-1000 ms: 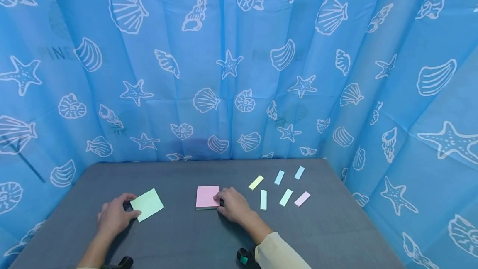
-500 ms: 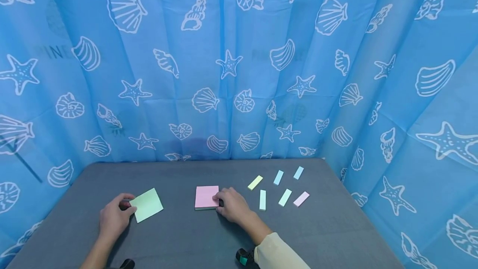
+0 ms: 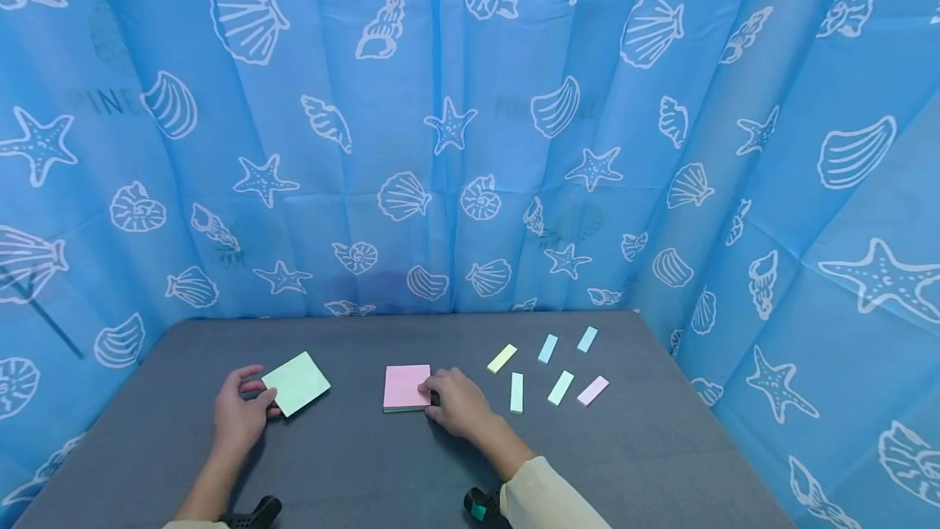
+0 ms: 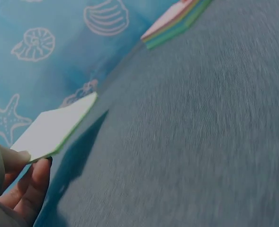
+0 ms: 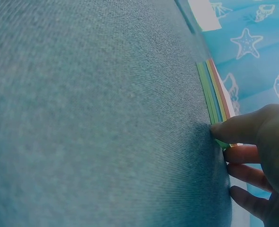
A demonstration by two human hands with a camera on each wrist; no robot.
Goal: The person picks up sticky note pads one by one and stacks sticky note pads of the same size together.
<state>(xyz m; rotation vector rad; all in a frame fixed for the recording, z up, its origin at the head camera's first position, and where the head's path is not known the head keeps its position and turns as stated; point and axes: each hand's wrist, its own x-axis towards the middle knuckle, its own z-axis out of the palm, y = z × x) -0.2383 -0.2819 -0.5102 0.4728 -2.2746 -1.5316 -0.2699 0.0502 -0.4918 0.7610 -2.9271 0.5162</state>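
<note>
Left hand (image 3: 238,415) pinches a green note (image 3: 297,382) by its near-left corner, lifted off the grey counter (image 3: 367,464). Right hand (image 3: 457,405) fingers grip the pad (image 3: 407,387) at centre. Best to keep the pad pinned and the note level.

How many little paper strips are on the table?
6, all right of the right hand: a yellow strip, two blue strips behind, then two green strips and a pink strip in front. None seem hidden.
</note>
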